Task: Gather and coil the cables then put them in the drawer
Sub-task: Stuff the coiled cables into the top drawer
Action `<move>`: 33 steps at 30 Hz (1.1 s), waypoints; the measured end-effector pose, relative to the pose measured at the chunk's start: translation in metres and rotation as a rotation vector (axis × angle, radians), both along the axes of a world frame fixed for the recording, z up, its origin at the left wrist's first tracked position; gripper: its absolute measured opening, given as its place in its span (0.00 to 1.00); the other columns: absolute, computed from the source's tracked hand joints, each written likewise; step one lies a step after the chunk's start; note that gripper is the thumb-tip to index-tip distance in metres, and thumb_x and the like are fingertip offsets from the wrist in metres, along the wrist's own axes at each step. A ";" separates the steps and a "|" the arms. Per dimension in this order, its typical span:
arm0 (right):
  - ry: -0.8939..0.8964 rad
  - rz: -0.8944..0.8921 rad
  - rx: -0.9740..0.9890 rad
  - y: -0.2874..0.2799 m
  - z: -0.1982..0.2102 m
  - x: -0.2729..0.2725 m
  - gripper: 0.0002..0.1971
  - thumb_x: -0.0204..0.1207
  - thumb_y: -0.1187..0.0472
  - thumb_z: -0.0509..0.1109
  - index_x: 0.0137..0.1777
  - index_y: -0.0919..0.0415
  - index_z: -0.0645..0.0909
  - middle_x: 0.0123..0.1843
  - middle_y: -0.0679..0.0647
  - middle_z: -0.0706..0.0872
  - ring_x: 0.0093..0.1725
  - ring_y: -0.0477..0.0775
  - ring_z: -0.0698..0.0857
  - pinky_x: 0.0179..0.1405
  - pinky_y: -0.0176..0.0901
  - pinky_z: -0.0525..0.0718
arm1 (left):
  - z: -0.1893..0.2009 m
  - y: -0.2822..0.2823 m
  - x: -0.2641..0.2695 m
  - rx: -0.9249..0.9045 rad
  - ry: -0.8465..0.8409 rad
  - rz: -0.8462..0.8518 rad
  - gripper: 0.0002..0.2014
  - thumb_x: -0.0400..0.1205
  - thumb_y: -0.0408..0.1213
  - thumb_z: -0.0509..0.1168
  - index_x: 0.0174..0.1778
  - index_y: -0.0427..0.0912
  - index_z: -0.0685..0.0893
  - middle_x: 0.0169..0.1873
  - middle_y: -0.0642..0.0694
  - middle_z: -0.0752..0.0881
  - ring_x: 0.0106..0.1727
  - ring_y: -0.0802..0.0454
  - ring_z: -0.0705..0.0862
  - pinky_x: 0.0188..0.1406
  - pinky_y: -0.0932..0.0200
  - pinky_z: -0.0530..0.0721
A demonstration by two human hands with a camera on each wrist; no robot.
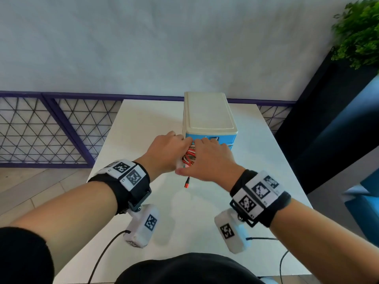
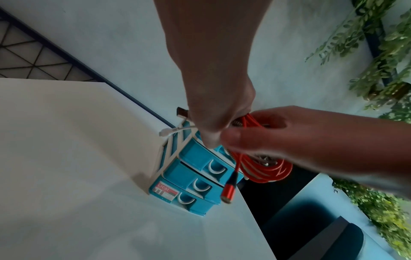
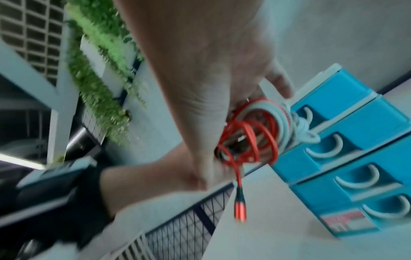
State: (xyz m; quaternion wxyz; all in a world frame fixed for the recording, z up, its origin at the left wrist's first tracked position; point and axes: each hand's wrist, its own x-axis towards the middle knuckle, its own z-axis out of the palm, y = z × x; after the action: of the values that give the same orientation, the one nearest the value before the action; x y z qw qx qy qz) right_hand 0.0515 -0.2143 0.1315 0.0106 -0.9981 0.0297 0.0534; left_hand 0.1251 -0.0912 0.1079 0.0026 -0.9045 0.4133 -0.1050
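Cables, one braided orange-red and one white, sit wound together as a coiled bundle (image 1: 189, 155) between my two hands, held in the air just in front of the top drawer (image 2: 195, 154) of a small blue plastic drawer unit with a cream lid (image 1: 208, 111). My left hand (image 1: 166, 152) grips the bundle from the left, fingers curled round the loops; in the left wrist view a white connector (image 2: 165, 132) and a dark plug (image 2: 182, 112) poke out past its knuckles. My right hand (image 1: 211, 160) closes over the coil from the right, thumb low and fingers wrapped across the top, their tips close to the unit's front. An orange metal-tipped plug (image 1: 187, 183) on a short length of the red cable dangles free below both hands, above the white tabletop (image 1: 143, 124). The right wrist view, blurred, shows the red loops (image 3: 249, 140) bunched with the white strands (image 3: 286, 119) right against the top drawer's front. All four blue drawers with their white curved handles appear pushed in, and a red and white label (image 2: 167, 192) sits on the lowest one. The unit stands toward the table's far edge, before a pale wall with a purple-framed mesh panel (image 1: 41, 130). Green foliage (image 1: 359, 31) hangs at the upper right.
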 end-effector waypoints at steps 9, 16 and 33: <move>-0.143 0.065 0.007 -0.011 -0.023 -0.009 0.21 0.74 0.54 0.70 0.65 0.59 0.73 0.56 0.55 0.86 0.56 0.62 0.85 0.54 0.53 0.79 | -0.006 0.002 -0.015 -0.156 0.283 -0.039 0.14 0.72 0.45 0.66 0.53 0.52 0.78 0.44 0.52 0.87 0.45 0.47 0.84 0.34 0.58 0.72; -0.076 0.070 0.044 -0.037 -0.022 -0.001 0.16 0.75 0.56 0.68 0.61 0.58 0.76 0.55 0.56 0.87 0.52 0.63 0.86 0.41 0.47 0.74 | -0.003 -0.016 -0.013 -0.181 0.392 -0.045 0.12 0.72 0.47 0.68 0.44 0.55 0.72 0.42 0.55 0.81 0.47 0.51 0.79 0.40 0.58 0.70; 0.037 0.057 0.081 -0.083 -0.017 0.026 0.24 0.71 0.54 0.69 0.68 0.54 0.74 0.57 0.54 0.86 0.53 0.59 0.85 0.42 0.45 0.79 | 0.011 -0.036 0.039 -0.292 0.481 -0.014 0.16 0.86 0.31 0.52 0.64 0.43 0.80 0.64 0.47 0.82 0.64 0.50 0.79 0.61 0.58 0.74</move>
State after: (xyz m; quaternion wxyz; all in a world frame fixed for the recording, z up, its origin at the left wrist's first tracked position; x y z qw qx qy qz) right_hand 0.0774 -0.2972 0.1149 0.0491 -0.9961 -0.0009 0.0733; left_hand 0.1640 -0.1274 0.1184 -0.2266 -0.8914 0.3887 0.0542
